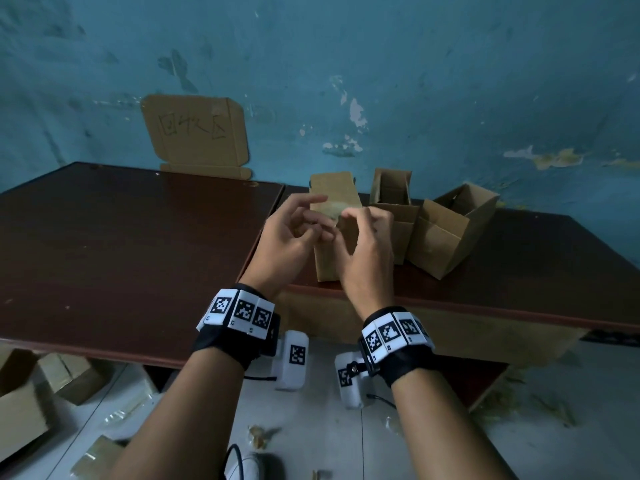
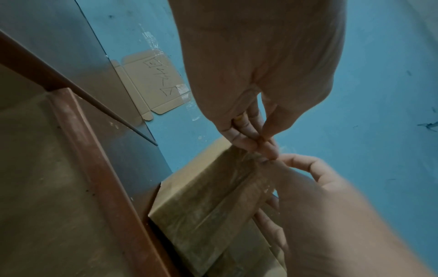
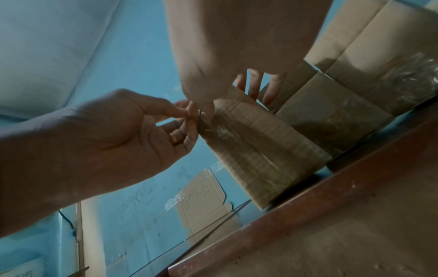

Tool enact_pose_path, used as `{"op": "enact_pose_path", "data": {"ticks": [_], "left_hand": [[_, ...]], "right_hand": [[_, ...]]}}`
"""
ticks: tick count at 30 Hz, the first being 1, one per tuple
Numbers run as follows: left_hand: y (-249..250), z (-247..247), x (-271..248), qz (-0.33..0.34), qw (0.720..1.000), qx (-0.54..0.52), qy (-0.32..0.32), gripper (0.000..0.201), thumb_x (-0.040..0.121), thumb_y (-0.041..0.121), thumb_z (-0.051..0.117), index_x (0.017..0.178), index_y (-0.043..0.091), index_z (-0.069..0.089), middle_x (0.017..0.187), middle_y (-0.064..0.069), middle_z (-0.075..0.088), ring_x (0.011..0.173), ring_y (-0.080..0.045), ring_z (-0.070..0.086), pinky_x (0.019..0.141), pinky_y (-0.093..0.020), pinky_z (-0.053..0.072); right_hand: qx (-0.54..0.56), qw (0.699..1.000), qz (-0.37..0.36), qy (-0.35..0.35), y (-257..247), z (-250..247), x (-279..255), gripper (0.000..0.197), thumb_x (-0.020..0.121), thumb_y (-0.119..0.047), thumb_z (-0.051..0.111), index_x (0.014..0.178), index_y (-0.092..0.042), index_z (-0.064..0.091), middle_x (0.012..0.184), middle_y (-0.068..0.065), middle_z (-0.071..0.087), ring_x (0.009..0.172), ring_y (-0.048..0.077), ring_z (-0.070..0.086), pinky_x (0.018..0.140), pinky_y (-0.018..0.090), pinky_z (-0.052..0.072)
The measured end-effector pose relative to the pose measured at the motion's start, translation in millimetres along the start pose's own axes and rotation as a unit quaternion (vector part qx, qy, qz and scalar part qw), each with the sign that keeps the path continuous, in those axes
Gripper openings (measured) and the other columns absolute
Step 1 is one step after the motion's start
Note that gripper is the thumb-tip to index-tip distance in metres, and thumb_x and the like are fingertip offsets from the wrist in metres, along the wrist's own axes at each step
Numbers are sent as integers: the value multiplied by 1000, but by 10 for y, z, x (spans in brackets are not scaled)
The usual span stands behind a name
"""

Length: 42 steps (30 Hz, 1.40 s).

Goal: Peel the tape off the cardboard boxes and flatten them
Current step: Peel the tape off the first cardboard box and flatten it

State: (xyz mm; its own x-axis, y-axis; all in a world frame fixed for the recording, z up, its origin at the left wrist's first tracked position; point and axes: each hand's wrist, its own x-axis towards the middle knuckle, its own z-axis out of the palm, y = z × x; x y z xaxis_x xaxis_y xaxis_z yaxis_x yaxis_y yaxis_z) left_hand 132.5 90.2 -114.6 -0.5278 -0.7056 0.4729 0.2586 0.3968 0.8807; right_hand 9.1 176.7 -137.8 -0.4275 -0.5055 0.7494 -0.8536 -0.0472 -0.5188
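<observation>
A tall cardboard box [image 1: 325, 268] [image 2: 201, 206] [image 3: 260, 150] stands upright at the front edge of the right table [image 1: 519, 271]. Clear tape [image 1: 334, 209] [image 3: 220, 127] runs down its near face along the seam. My left hand [image 1: 311, 223] [image 2: 263, 144] [image 3: 189, 114] pinches the tape's end at the box's top edge between thumb and fingers. My right hand [image 1: 360, 223] [image 3: 208, 106] [image 2: 296, 165] grips the top of the box, thumb on the near face and fingers behind it.
Two open cardboard boxes [image 1: 393, 202] [image 1: 446, 233] stand just right of the held box. A cardboard sign [image 1: 197, 133] is taped to the blue wall behind the left table [image 1: 138, 237]. More boxes [image 1: 20, 403] and tape scraps [image 1: 259, 434] lie on the floor.
</observation>
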Motion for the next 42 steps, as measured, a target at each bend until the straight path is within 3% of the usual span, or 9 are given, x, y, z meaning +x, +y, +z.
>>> {"op": "enact_pose_path", "data": {"ticks": [5, 10, 13, 15, 17, 20, 26, 34, 42], "left_hand": [[-39, -8, -4, 32, 995, 87, 49, 31, 94, -5, 72, 118, 14, 72, 102, -4, 75, 97, -22, 73, 94, -51, 59], [-151, -22, 20, 52, 978, 194, 58, 40, 89, 7, 83, 121, 27, 73, 125, 1, 46, 105, -12, 62, 96, -30, 60], [-241, -46, 22, 46, 968, 243, 43, 44, 88, 12, 85, 125, 32, 72, 140, 3, 47, 122, -15, 56, 105, -40, 57], [-277, -58, 33, 46, 969, 238, 44, 50, 87, 11, 85, 131, 29, 70, 144, 4, 50, 132, -18, 54, 109, -47, 54], [-269, -60, 42, 41, 975, 216, 35, 50, 88, 9, 84, 134, 24, 69, 147, 4, 50, 136, -13, 54, 108, -42, 56], [-259, -71, 44, 42, 977, 205, 31, 50, 88, 13, 86, 134, 24, 69, 150, 4, 49, 138, -8, 51, 103, -21, 54], [-302, -106, 55, 60, 979, 190, 34, 49, 85, 12, 87, 130, 20, 70, 150, 3, 50, 139, -11, 53, 98, -4, 47], [-322, -89, 76, 65, 981, 177, 47, 47, 84, 8, 87, 128, 16, 72, 147, 0, 53, 137, -15, 55, 96, -3, 47], [-314, -91, 82, 63, 981, 176, 52, 44, 86, 11, 86, 128, 15, 74, 146, 0, 54, 137, -14, 53, 94, -1, 44]], "right_hand": [[-12, 1000, -2, -17, 4, 16, 10, 11, 97, -18, 74, 105, -14, 69, 137, 11, 48, 130, 25, 53, 102, 31, 52], [14, 999, 5, -43, -19, 35, 4, 9, 100, -14, 70, 107, -9, 67, 143, 5, 50, 136, 17, 50, 103, 2, 31], [32, 999, 9, -42, -16, 20, 26, 11, 103, -15, 67, 110, -8, 64, 136, 4, 58, 128, 11, 53, 105, 11, 38], [45, 998, 8, -35, -30, -9, 42, 12, 103, -14, 66, 112, -7, 64, 128, 6, 63, 118, 8, 55, 97, 2, 34], [46, 998, 4, -32, -34, -39, 56, 12, 103, -14, 66, 113, -7, 64, 124, 6, 66, 113, 7, 57, 95, 3, 39], [39, 999, 3, -32, -25, -61, 74, 7, 104, -17, 66, 107, -11, 63, 129, 5, 69, 117, 11, 64, 95, 25, 53], [56, 998, 25, -16, -45, -84, 108, 7, 104, -17, 66, 103, -12, 61, 129, 5, 74, 115, 13, 70, 83, -4, 38], [60, 997, 52, 10, -71, -116, 160, 7, 105, -18, 65, 105, -13, 61, 98, -4, 71, 87, 4, 64, 69, 2, 42], [115, 989, 89, 0, -44, -136, 196, 5, 107, -16, 61, 107, -15, 56, 96, -2, 69, 89, -1, 66, 73, 7, 49]]}}
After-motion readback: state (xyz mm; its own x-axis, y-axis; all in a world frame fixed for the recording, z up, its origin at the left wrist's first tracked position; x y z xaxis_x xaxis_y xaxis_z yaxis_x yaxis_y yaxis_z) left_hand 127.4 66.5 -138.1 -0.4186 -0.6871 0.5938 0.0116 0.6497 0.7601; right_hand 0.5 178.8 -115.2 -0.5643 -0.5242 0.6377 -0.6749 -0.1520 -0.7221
